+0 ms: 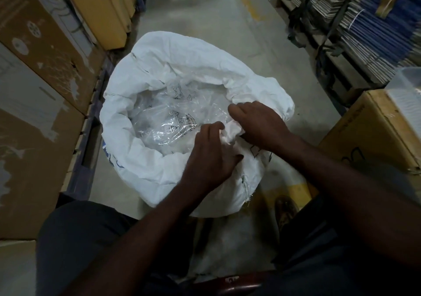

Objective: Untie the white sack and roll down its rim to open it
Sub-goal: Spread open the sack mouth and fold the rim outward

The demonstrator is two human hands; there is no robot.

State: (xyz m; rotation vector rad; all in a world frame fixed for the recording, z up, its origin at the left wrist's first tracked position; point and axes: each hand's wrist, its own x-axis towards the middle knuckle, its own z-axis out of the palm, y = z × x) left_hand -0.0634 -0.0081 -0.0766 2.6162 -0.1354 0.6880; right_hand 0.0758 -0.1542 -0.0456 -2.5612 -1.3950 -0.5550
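The white woven sack (145,159) stands on the concrete floor between my knees, its mouth wide open. Its rim (182,52) is rolled down into a thick collar around the far and left sides. Inside lies crumpled clear plastic (168,122) with black printed symbols. My left hand (210,156) and my right hand (259,124) sit side by side at the near right of the rim, both pinching a bunched fold of the white fabric (232,131) between them.
Large cardboard boxes (45,72) on a dark pallet line the left side. A yellow-brown box (382,136) stands close at the right, with racks of stacked flat cartons (364,29) behind it. Bare concrete floor (205,8) runs away beyond the sack.
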